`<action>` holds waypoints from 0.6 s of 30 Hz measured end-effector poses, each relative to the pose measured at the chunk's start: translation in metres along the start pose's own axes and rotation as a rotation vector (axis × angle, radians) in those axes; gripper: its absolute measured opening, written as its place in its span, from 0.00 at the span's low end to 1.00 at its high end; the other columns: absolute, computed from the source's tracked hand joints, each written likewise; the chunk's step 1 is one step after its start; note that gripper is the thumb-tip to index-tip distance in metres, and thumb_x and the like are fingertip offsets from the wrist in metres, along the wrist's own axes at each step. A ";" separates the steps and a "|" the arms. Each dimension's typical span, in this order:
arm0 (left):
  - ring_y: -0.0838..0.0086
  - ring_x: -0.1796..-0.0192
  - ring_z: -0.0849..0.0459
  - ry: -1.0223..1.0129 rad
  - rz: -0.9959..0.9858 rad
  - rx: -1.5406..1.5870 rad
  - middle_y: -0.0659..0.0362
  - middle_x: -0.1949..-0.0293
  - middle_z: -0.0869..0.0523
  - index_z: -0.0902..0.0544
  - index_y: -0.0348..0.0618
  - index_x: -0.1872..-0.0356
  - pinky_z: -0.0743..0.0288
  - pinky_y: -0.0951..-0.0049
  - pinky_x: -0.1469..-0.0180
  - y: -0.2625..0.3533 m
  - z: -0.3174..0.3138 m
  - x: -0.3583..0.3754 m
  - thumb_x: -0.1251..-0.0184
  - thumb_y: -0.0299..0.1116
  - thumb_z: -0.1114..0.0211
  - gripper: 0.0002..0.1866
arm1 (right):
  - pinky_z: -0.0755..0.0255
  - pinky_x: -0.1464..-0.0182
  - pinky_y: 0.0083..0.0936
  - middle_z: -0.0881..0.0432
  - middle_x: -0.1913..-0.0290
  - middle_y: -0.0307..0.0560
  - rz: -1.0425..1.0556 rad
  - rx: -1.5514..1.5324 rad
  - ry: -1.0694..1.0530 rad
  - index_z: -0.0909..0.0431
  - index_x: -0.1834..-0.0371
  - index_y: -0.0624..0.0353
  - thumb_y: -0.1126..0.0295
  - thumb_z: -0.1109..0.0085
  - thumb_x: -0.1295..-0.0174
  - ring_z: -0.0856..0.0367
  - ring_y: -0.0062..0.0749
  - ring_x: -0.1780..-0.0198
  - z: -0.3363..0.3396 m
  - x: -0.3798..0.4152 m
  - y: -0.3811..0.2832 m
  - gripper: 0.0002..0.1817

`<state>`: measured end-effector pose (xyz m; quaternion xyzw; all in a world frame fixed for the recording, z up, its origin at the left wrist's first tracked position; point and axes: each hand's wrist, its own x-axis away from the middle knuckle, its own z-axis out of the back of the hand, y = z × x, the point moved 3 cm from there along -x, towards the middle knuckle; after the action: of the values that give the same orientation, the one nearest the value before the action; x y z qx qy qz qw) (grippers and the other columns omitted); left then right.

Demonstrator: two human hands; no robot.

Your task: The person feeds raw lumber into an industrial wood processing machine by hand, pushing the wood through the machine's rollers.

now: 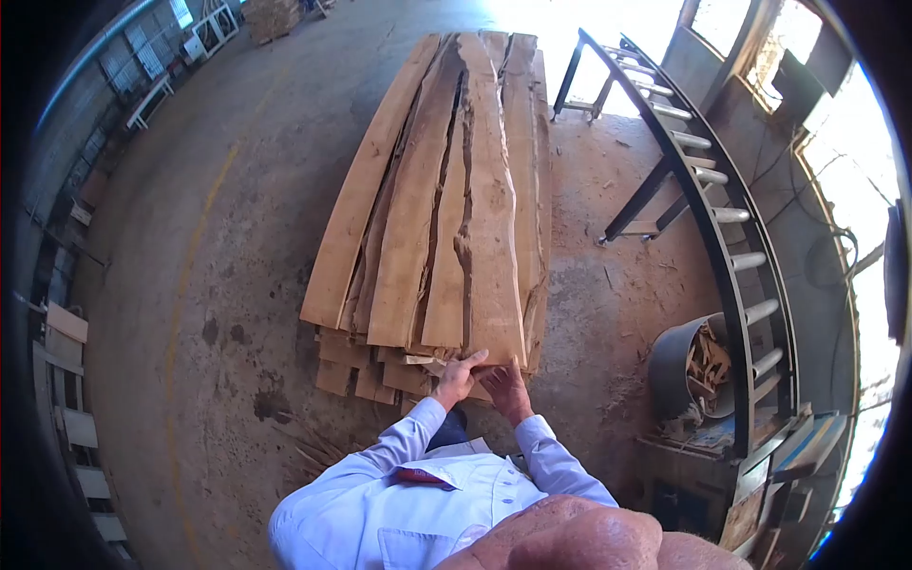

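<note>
A long live-edge wooden plank (492, 256) lies on top of a stack of rough boards, its near end towards me. My left hand (457, 378) is closed on the left corner of that end, thumb on top and fingers partly hidden below. Beside it, my right hand (508, 389) grips the same end nearer the right corner, with some fingers out of sight under the edge. Another plank (445, 275) lies just left of it, across a dark gap. Shorter-looking board ends (337, 366) stick out lower in the stack.
A roller conveyor (708, 176) on black legs runs along the right. Near it stands a round bin (673, 372) filled with wood scraps. Wood chips litter the concrete floor (608, 313). A yellow line (202, 223) crosses the floor at left; more stacked wood (271, 19) is far back.
</note>
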<state>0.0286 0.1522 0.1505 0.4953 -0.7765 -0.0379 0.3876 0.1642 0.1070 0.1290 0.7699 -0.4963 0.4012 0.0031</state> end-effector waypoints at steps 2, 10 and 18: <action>0.63 0.51 0.14 -0.085 0.077 -0.061 0.54 0.51 0.16 0.20 0.37 0.51 0.14 0.64 0.50 -0.033 -0.012 0.037 0.35 0.26 0.31 0.13 | 0.33 0.36 0.36 0.23 0.42 0.44 0.039 -0.035 -0.021 0.28 0.38 0.55 0.42 0.48 0.31 0.26 0.38 0.40 0.019 0.044 -0.007 0.30; 0.77 0.70 0.16 -0.170 0.399 -0.535 0.61 0.64 0.15 0.20 0.40 0.52 0.16 0.75 0.66 -0.197 -0.068 0.143 0.35 0.33 0.29 0.14 | 0.25 0.43 0.33 0.17 0.50 0.41 0.275 -0.106 0.214 0.24 0.44 0.53 0.53 0.47 0.28 0.19 0.35 0.46 0.161 0.198 -0.047 0.19; 0.70 0.63 0.13 -1.171 0.561 -1.618 0.52 0.64 0.12 0.15 0.35 0.55 0.20 0.68 0.62 -0.284 -0.142 0.182 0.34 0.49 0.35 0.23 | 0.25 0.45 0.36 0.20 0.44 0.44 0.541 -0.050 0.651 0.25 0.40 0.58 0.52 0.42 0.30 0.21 0.36 0.44 0.286 0.393 -0.093 0.24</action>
<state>0.2913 -0.0907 0.2263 -0.2077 -0.6733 -0.6910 0.1613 0.4845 -0.2604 0.2152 0.4447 -0.6630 0.5978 0.0731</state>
